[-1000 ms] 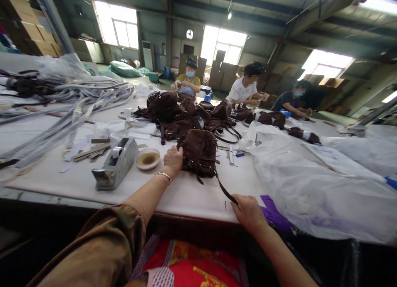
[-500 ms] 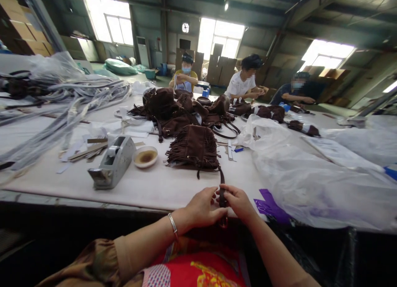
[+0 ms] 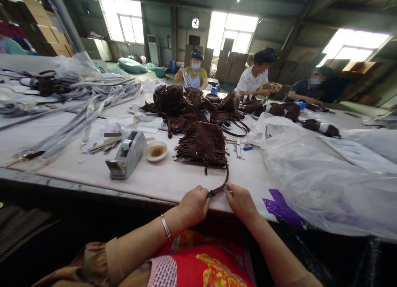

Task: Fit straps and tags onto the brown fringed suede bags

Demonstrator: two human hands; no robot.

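Note:
A dark brown fringed bag (image 3: 208,144) lies on the table in front of me. Its strap (image 3: 219,191) runs from the bag's near right corner down to my hands at the table's front edge. My left hand (image 3: 196,203) is closed around the strap near its lower end. Pinched on the same strap, a little to the right, is my right hand (image 3: 239,199), its fingertips pressed together. A short stretch of strap shows between the hands; the end inside my left fist is hidden.
A grey tape dispenser (image 3: 127,155) and a white dish of brown liquid (image 3: 156,151) stand left of the bag. Behind lies a heap of brown bags (image 3: 189,109). Clear plastic sheeting (image 3: 310,175) covers the right, with purple tape (image 3: 283,207). Several co-workers sit opposite.
My hands have moved apart. The strap, which hung down between my fingers, now slants across from my right hand into my left fist. The whole view has shifted slightly.

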